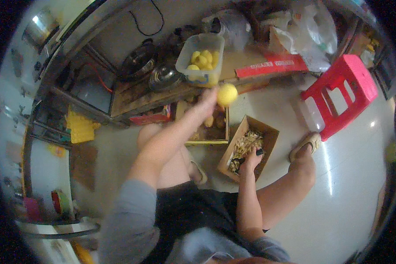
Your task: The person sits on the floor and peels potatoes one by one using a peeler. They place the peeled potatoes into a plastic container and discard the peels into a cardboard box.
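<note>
My left hand is raised in front of the shelf and grips a round yellow peeled potato. Just beyond it, a translucent plastic tub on the low shelf holds several more peeled potatoes. Lower down, over an open cardboard box on the floor, my right hand is closed around a small black-handled tool; its working end is hidden. Pale and dark peelings cover the bottom of that box. Partly behind my left forearm stands a yellow-rimmed box with unpeeled potatoes.
A pink plastic stool lies tipped at the right, near my foot. On the wooden shelf are a metal pot lid, a dark pan and plastic bags. A yellow object hangs at the left.
</note>
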`<state>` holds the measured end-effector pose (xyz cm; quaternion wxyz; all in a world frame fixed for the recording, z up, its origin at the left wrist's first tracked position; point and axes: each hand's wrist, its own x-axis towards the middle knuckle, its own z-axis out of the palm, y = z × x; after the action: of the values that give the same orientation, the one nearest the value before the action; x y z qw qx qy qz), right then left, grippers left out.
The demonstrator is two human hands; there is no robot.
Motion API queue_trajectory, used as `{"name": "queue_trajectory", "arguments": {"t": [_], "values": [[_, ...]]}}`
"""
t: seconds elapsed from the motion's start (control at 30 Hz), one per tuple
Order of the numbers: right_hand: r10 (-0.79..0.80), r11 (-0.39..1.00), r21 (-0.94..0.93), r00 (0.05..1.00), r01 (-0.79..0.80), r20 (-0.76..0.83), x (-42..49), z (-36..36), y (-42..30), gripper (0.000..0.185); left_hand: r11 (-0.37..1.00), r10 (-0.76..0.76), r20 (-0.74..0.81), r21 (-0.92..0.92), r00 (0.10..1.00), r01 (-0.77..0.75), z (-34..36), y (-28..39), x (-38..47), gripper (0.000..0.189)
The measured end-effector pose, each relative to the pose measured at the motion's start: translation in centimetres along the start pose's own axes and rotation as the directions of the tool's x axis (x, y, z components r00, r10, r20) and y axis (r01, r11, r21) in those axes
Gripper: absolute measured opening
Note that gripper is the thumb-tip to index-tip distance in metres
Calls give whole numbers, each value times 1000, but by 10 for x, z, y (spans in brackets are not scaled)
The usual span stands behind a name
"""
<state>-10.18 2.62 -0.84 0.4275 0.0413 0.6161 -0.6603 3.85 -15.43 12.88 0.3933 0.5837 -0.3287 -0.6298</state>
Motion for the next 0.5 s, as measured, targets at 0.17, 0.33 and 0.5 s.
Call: {"name": "queue_trajectory", "arguments": {"t": [0.17,0.33,0.5], "values": [[28,996,91,999,-25,-23,-3,3,0,17,895,198,-58,-396,979,-204,-38,80,44,33],[263,884,408,964,-227,-34,7,-3,-3,31,868,203,-205,-416,957,-273,-42,88,52,26],[33,999,17,990,-31,-135,11,-7,-10,30,968,207,168,105,964,-226,4,23,22,33]]}}
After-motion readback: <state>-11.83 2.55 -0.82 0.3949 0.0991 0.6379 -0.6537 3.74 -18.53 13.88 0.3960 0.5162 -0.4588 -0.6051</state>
